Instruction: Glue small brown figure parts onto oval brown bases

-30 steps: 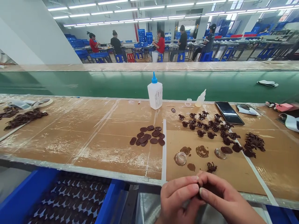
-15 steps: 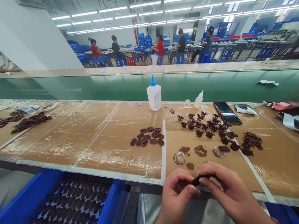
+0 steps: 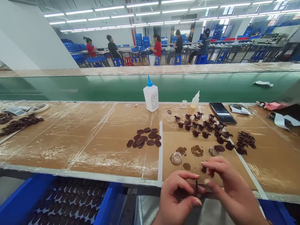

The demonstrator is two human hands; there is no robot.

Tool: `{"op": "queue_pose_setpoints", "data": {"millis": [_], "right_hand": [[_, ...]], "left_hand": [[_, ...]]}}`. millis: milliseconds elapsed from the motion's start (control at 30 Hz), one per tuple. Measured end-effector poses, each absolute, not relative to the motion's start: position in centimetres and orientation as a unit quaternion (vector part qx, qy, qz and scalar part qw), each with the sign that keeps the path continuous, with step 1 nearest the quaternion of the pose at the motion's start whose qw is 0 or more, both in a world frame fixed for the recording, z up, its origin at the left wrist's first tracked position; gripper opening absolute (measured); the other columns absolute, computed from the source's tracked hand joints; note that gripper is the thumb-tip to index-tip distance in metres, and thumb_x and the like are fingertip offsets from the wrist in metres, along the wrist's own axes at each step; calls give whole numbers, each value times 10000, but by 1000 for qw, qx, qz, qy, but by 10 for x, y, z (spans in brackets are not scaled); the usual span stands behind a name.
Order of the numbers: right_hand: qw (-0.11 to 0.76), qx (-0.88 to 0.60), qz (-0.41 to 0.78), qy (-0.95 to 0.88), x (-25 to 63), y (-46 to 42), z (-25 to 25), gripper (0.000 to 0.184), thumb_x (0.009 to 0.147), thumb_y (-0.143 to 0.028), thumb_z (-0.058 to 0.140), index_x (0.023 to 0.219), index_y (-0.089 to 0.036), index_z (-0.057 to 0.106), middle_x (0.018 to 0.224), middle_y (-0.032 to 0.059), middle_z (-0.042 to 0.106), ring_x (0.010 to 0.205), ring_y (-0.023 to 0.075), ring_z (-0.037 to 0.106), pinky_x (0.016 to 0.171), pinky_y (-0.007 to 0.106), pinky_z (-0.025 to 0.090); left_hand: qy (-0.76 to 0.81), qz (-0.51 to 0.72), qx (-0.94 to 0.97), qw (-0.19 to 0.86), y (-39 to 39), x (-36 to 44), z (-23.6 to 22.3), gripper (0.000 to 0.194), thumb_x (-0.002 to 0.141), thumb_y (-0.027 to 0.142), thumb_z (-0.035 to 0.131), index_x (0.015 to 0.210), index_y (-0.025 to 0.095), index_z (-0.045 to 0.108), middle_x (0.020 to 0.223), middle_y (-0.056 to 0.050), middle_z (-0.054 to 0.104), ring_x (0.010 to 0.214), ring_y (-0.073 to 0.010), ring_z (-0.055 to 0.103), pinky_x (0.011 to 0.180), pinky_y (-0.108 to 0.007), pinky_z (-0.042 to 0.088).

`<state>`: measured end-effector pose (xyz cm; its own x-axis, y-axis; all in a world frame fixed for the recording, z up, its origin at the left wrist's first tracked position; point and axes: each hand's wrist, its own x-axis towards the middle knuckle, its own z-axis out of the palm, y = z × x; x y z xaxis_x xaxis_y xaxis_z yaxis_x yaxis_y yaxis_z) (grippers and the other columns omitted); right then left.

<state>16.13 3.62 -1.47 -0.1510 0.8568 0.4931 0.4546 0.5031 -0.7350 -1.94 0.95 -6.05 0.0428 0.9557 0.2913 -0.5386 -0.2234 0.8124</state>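
My left hand (image 3: 177, 195) pinches a thin dark brown piece (image 3: 196, 186), which shows edge-on at the fingertips. My right hand (image 3: 226, 184) sits just to its right, with thumb and fingers apart and nothing visible in them. Below those fingers, a small ornate brown piece (image 3: 203, 169) lies on the cardboard sheet (image 3: 234, 168). Beside it are brown adhesive smears (image 3: 197, 151) and a small clear dish (image 3: 176, 158). Many similar ornate pieces (image 3: 199, 125) lie beyond, and a group of dark oval pieces (image 3: 145, 138) rests to the left.
A white glue bottle (image 3: 151, 97) with a blue nozzle, a small squeeze bottle (image 3: 195, 100) and a phone (image 3: 222, 113) stand along the bench's far edge. A green conveyor belt (image 3: 140, 87) lies beyond. A blue crate (image 3: 70, 200) of brown pieces sits below left; co-workers sit far off.
The held piece has turned from showing its flat face to edge-on. My right hand has opened away from it. The view has shifted slightly, moving the bench contents left.
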Motion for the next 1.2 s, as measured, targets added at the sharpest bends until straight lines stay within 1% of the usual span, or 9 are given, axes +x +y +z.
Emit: {"op": "queue_pose_setpoints", "data": {"millis": [100,200,400,533,733,833,933,1067,1200], "right_hand": [[461,-541,138,-690,189,42,-19,164,1012,-315,601,1158,-300,675,1060,36,700,962,199,683,823,284,556],[374,-544,94,-745,210,49,-24,141,1004,-338,616,1097,-294,712,1063,23,751,960,215,722,819,306,567],[234,-447,78,-860,210,62,-31,242,1003,-219,538,1139,-267,733,1119,79,733,974,237,725,769,332,602],[195,-409,90,-887,202,73,-35,236,984,-177,528,1040,-248,746,1008,80,740,887,229,715,745,341,606],[255,-423,81,-866,215,78,-24,307,1013,-248,513,1204,-261,753,1091,85,785,942,245,761,793,358,631],[351,-535,130,-758,228,76,-6,262,944,-458,674,1116,-299,793,1047,49,812,905,271,786,769,363,658],[398,-602,221,-656,231,74,6,362,848,-603,738,1002,-283,810,953,54,820,833,292,791,673,336,667],[414,-586,300,-628,217,76,8,338,886,-575,710,941,-248,774,794,55,781,681,236,741,609,295,642],[358,-557,325,-675,189,84,10,318,922,-528,672,905,-220,747,740,50,732,650,205,698,578,266,611]], "left_hand": [[221,632,388,633,10,-28,-57,330,749,158,919,1026,285,794,1172,-40,726,846,-198,808,766,-245,645],[244,648,366,621,10,-37,-56,428,738,202,934,1129,308,794,1165,-30,683,881,-195,798,781,-220,639],[265,647,354,621,10,-49,-59,419,736,272,942,1126,301,792,1226,-59,708,834,-189,776,785,-279,647],[269,644,338,631,10,-53,-58,414,725,289,948,1110,298,796,1220,-66,745,820,-193,777,745,-265,641],[301,659,277,631,7,-54,-48,409,672,354,976,1045,295,817,1117,-32,793,791,-179,783,696,-210,622],[311,670,260,622,7,-57,-47,417,671,358,976,1051,295,818,1098,-27,811,749,-157,780,665,-181,612],[288,671,290,619,11,-62,-51,380,727,311,946,1084,313,815,1152,-24,811,739,-141,784,652,-161,613],[258,684,310,608,17,-64,-54,307,793,253,898,1079,330,814,1201,-20,802,726,-119,782,659,-156,615],[252,693,295,607,18,-66,-54,295,799,263,895,1077,318,812,1212,-52,797,728,-130,781,656,-177,617]]}}
